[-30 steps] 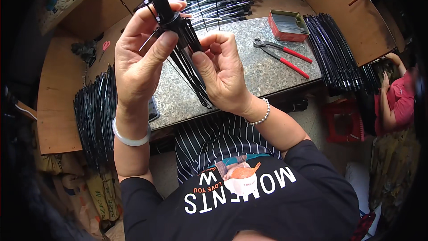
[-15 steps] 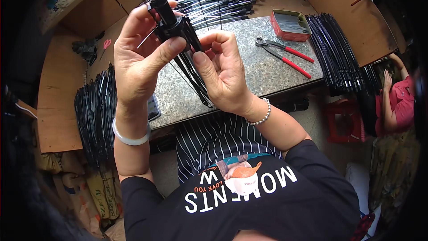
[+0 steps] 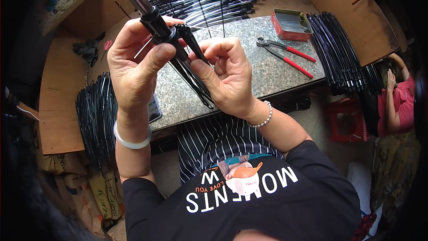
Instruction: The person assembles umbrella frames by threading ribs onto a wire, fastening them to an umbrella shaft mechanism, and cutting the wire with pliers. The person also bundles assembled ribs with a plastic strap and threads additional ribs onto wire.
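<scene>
Black rod [image 3: 153, 23]: tilted
Left hand [image 3: 133, 64]: half-curled, pinching rod
Right hand [image 3: 229, 78]: curled, pinching thin ribs [image 3: 192, 42]
Shirt [image 3: 298, 209]: white, orange lettering [image 3: 285, 177]

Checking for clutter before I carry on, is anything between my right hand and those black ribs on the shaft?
Nothing visible is in the way: your right hand touches the black ribs where they angle down from the shaft. The red-handled pliers lie off to the right on the tabletop, apart from both.

Workshop: pliers [image 3: 287, 62], piled rods [image 3: 205, 5], seemingly metal.
</scene>
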A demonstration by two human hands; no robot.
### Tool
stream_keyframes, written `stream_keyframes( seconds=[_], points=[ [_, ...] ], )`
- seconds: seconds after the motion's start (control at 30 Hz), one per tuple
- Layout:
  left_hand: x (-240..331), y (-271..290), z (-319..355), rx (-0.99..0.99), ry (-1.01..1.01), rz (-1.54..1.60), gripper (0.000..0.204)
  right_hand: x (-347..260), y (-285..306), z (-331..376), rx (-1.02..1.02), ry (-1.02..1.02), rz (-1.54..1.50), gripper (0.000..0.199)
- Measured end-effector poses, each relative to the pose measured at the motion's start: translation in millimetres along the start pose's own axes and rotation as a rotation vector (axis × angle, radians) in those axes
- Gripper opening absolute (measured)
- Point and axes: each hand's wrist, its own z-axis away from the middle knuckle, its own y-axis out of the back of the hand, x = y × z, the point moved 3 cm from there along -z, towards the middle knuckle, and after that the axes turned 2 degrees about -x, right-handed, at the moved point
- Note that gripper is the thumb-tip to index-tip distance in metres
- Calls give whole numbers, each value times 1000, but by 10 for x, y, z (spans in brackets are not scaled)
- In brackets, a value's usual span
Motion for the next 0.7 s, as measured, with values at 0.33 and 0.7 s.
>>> stream_keyframes(
  seconds=[0.33,0.7],
  points=[
    [20,-44,-36,-11,-61,-80,27,-54,93,-35,-41,-128,-125,18],
    [10,-38,-11,29,-65,-86,28,-108,76,-75,-31,-69,57,22]
  ],
)
